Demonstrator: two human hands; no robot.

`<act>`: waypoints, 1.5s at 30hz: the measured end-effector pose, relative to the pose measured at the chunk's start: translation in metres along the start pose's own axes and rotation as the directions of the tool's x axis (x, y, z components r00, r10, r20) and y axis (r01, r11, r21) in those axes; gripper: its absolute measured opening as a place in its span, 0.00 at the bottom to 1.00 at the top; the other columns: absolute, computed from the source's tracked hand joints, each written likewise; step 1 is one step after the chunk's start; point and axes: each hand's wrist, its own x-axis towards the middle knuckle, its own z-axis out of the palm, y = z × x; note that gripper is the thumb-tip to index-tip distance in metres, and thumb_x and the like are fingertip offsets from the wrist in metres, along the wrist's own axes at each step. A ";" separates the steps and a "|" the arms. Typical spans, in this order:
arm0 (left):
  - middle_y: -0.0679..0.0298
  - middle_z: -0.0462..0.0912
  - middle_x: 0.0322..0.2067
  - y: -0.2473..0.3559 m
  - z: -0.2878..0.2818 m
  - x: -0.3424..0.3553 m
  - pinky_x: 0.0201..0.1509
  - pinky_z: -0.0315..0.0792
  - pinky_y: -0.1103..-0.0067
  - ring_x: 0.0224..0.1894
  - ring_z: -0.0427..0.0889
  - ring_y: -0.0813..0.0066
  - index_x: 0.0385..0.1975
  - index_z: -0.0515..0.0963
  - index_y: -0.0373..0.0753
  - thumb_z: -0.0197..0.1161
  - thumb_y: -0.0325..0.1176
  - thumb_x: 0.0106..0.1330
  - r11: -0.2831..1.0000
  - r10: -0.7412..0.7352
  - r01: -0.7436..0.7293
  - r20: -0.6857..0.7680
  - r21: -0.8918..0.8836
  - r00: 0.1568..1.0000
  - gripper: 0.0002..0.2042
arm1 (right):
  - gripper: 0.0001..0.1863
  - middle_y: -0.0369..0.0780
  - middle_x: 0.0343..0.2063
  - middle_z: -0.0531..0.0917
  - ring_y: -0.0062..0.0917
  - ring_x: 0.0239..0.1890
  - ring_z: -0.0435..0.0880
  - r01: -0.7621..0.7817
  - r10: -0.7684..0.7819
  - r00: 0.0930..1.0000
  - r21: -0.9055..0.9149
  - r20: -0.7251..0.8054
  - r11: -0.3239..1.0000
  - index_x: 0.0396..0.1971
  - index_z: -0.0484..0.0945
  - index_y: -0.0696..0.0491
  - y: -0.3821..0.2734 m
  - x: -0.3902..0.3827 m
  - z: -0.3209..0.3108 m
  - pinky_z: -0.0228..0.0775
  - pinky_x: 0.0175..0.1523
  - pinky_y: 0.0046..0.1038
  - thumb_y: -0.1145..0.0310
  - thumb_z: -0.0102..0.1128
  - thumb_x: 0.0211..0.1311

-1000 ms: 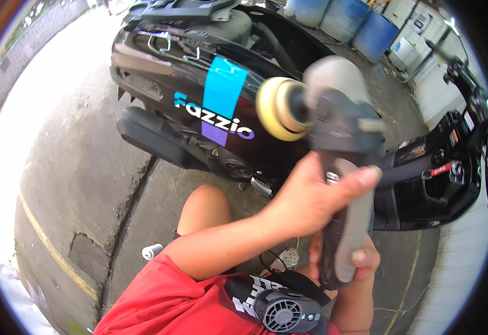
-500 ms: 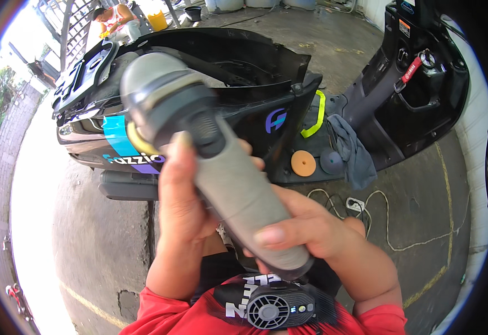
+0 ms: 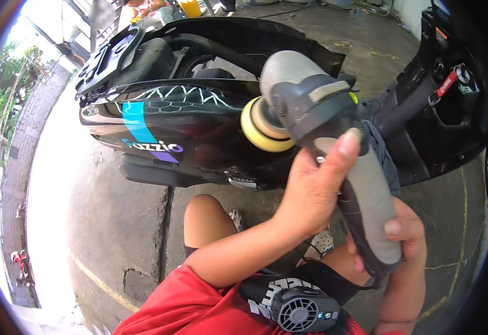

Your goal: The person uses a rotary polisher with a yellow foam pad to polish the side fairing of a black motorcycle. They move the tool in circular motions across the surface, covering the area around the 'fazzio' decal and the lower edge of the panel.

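Note:
Both my hands grip a grey and black polisher (image 3: pixel 365 177). Just behind its head, my left hand (image 3: pixel 317 187) wraps the neck, thumb lying along the top. My right hand (image 3: pixel 408 234) is closed round the rear of the handle. A yellow foam pad (image 3: pixel 250 127) on the polisher faces the glossy black side panel (image 3: pixel 207 131) of a scooter. Whether pad and panel touch, I cannot tell. Blue and purple stripes with white lettering mark the panel's left part.
The scooter's front section (image 3: pixel 417 125) rises on the right, with a red key tag (image 3: pixel 444 88) hanging there. A grey cloth (image 3: pixel 382 153) shows behind the polisher. Far back, another person (image 3: pixel 146 10) sits near a yellow container (image 3: pixel 189 8). A small fan (image 3: pixel 300 314) hangs at my chest.
The polisher has moved right across the panel, and its yellow pad now shows more fully. The orange pad on the footboard is no longer visible. Both hands keep their hold.

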 end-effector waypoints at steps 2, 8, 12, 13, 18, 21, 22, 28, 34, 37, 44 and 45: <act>0.70 0.77 0.36 -0.002 0.006 0.004 0.42 0.70 0.82 0.38 0.74 0.84 0.46 0.74 0.38 0.65 0.49 0.71 0.994 0.006 -0.001 0.044 -0.105 0.999 0.19 | 0.40 0.57 0.24 0.81 0.40 0.14 0.81 -0.012 0.011 1.000 0.058 0.013 0.998 0.50 0.69 0.74 -0.005 0.002 -0.001 0.78 0.19 0.33 0.53 0.65 0.45; 0.54 0.83 0.40 0.022 -0.018 -0.010 0.46 0.81 0.68 0.40 0.86 0.64 0.50 0.73 0.35 0.57 0.65 0.68 0.983 0.040 -0.023 -0.094 0.182 0.995 0.33 | 0.41 0.54 0.27 0.83 0.36 0.19 0.84 -0.136 0.119 0.983 0.120 0.136 0.983 0.53 0.69 0.71 -0.001 0.020 0.012 0.77 0.22 0.29 0.55 0.66 0.45; 0.55 0.81 0.46 0.034 -0.039 -0.023 0.52 0.82 0.59 0.45 0.85 0.57 0.60 0.69 0.39 0.50 0.72 0.66 0.998 0.032 -0.027 -0.093 0.052 0.995 0.40 | 0.38 0.45 0.48 0.78 0.25 0.49 0.78 -0.086 0.051 0.886 0.054 0.461 0.995 0.61 0.67 0.66 0.006 0.041 0.010 0.71 0.52 0.24 0.55 0.69 0.59; 0.55 0.80 0.46 0.029 -0.039 -0.022 0.52 0.82 0.59 0.45 0.85 0.57 0.61 0.68 0.40 0.50 0.72 0.66 0.999 0.036 -0.035 -0.045 0.015 0.998 0.40 | 0.40 0.45 0.52 0.76 0.23 0.55 0.75 -0.051 0.032 0.872 0.026 0.489 0.998 0.63 0.65 0.66 0.008 0.046 0.009 0.67 0.58 0.24 0.53 0.69 0.61; 0.55 0.78 0.48 0.001 -0.025 -0.008 0.53 0.81 0.58 0.48 0.84 0.56 0.62 0.67 0.43 0.49 0.75 0.64 0.993 -0.034 0.029 0.042 0.110 0.999 0.41 | 0.41 0.44 0.47 0.79 0.24 0.47 0.80 -0.111 0.099 0.928 0.013 0.360 0.994 0.63 0.66 0.65 -0.003 0.024 -0.016 0.72 0.53 0.24 0.54 0.70 0.58; 0.55 0.79 0.48 -0.019 -0.013 0.004 0.52 0.81 0.59 0.48 0.84 0.57 0.60 0.66 0.42 0.53 0.78 0.59 0.986 -0.023 0.007 0.096 0.167 0.995 0.44 | 0.42 0.43 0.42 0.81 0.24 0.42 0.82 -0.151 0.150 0.956 -0.018 0.253 0.988 0.62 0.67 0.64 -0.009 0.013 -0.033 0.74 0.48 0.25 0.55 0.72 0.53; 0.55 0.79 0.47 -0.025 -0.009 0.007 0.52 0.81 0.60 0.47 0.84 0.58 0.59 0.66 0.42 0.55 0.78 0.58 0.989 -0.042 0.027 0.096 0.148 0.994 0.44 | 0.42 0.43 0.41 0.82 0.24 0.40 0.83 -0.158 0.164 0.964 -0.048 0.210 0.986 0.62 0.68 0.64 -0.009 0.011 -0.038 0.75 0.46 0.25 0.56 0.72 0.51; 0.55 0.82 0.42 -0.058 0.016 0.030 0.47 0.80 0.69 0.42 0.85 0.66 0.50 0.72 0.34 0.64 0.64 0.63 0.998 0.006 -0.013 0.100 0.064 0.995 0.34 | 0.41 0.55 0.25 0.82 0.39 0.18 0.83 -0.036 0.037 0.999 0.045 -0.032 0.998 0.53 0.67 0.72 -0.001 -0.003 -0.065 0.80 0.23 0.34 0.63 0.66 0.36; 0.66 0.79 0.40 -0.066 0.011 0.031 0.47 0.73 0.78 0.42 0.76 0.80 0.52 0.73 0.34 0.69 0.45 0.67 0.996 -0.018 0.006 0.122 0.094 0.992 0.23 | 0.39 0.49 0.28 0.83 0.33 0.22 0.84 0.011 -0.013 1.000 0.116 0.017 0.993 0.51 0.71 0.69 0.024 0.003 -0.075 0.80 0.30 0.31 0.65 0.70 0.34; 0.60 0.81 0.45 -0.056 -0.022 0.015 0.51 0.76 0.72 0.46 0.80 0.72 0.55 0.73 0.32 0.71 0.49 0.63 0.979 -0.058 0.023 0.168 0.202 0.984 0.30 | 0.43 0.45 0.35 0.84 0.32 0.35 0.86 -0.117 0.095 0.988 0.177 0.125 0.977 0.56 0.71 0.65 0.050 0.018 -0.067 0.81 0.39 0.31 0.69 0.74 0.32; 0.50 0.78 0.47 -0.038 -0.117 -0.039 0.54 0.79 0.66 0.50 0.82 0.59 0.57 0.69 0.28 0.78 0.54 0.52 0.920 -0.010 -0.048 0.146 0.389 0.989 0.42 | 0.43 0.46 0.49 0.83 0.34 0.52 0.83 0.188 -0.095 0.929 -0.234 0.359 0.954 0.59 0.71 0.62 0.134 0.092 -0.038 0.72 0.60 0.35 0.64 0.80 0.40; 0.51 0.78 0.48 -0.034 -0.130 -0.039 0.55 0.77 0.66 0.51 0.81 0.60 0.57 0.69 0.29 0.79 0.53 0.50 0.860 -0.049 -0.042 0.163 0.508 0.985 0.42 | 0.44 0.48 0.51 0.82 0.34 0.54 0.82 0.280 -0.158 0.919 -0.318 0.361 0.906 0.59 0.70 0.62 0.146 0.101 -0.034 0.71 0.61 0.35 0.63 0.81 0.40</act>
